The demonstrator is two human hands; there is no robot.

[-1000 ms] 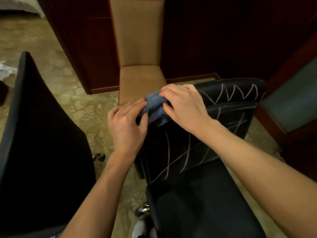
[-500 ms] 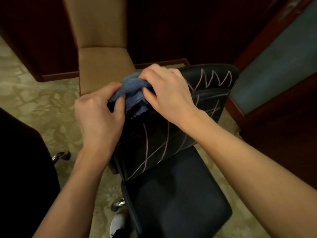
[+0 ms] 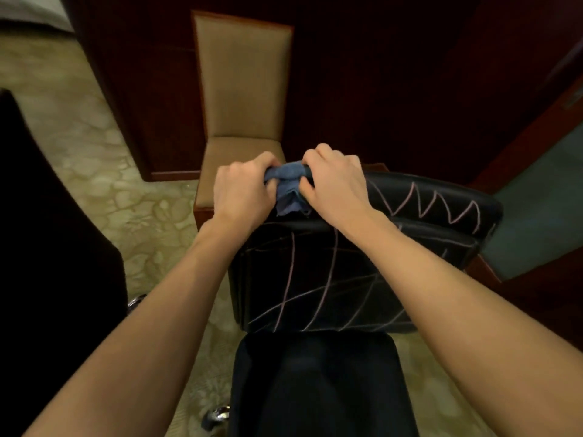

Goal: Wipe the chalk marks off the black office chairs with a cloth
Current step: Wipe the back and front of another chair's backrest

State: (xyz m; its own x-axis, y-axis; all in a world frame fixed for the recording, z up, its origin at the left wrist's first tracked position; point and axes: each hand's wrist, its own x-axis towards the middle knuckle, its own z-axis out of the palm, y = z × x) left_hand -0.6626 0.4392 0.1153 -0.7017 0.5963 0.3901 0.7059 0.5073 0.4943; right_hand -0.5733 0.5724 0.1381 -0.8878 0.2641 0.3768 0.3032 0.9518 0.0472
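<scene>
A black office chair [image 3: 318,383] stands right in front of me with its backrest facing me. Pinkish chalk marks [image 3: 435,206] zigzag across the headrest on the right, and more crossing lines cover the backrest below. A bunched blue cloth [image 3: 288,184] sits at the top left of the backrest. My left hand [image 3: 243,192] grips the cloth from the left and my right hand [image 3: 334,187] grips it from the right, both with curled fingers. Most of the cloth is hidden between the hands.
A tan upholstered chair [image 3: 243,89] with a wooden frame stands just behind the office chair. Another black chair [image 3: 47,247] fills the left edge. Dark wood panels rise behind, and a grey-green panel [image 3: 542,203] stands at the right. The floor is patterned beige carpet.
My left hand has closed fully onto the cloth beside my right hand. The cloth is bunched tighter between both hands, and the view has shifted so the chair sits more centrally.
</scene>
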